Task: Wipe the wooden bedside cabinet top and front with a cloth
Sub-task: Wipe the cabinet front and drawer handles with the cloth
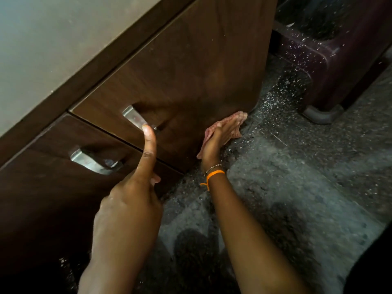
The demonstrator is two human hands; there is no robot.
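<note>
Two bare forearms reach from the bottom edge toward a dark wooden bedside cabinet (186,66), seen from above at a steep tilt. Nearest the lens, the left hand (129,200) points its index finger straight up the cabinet front, the fingertip touching the lower end of the metal handle (135,118) on the right-hand drawer front; the other fingers are curled loosely and hold nothing. Farther off, the right hand (218,139) lies flat, its fingers straight, pressing a pink cloth (237,122) against the bottom right corner of the cabinet front, where the wood meets the floor. That grip is wide: the palm and straight fingers bear on the cloth rather than closing round it. Cloth edges show beyond the fingertips and along the thumb side of the hand. An orange thread band (214,174) and a thin beaded bracelet (213,166) circle the right wrist. Left of the pointed finger, a second metal handle (93,161) sits on the neighbouring drawer front, which is separated from the first by a narrow seam. Above both fronts runs the cabinet's pale top surface (53,39). Right of the cabinet stands a dark maroon plastic piece of furniture (335,52) flecked with white specks, on a grey speckled floor (307,177).
</note>
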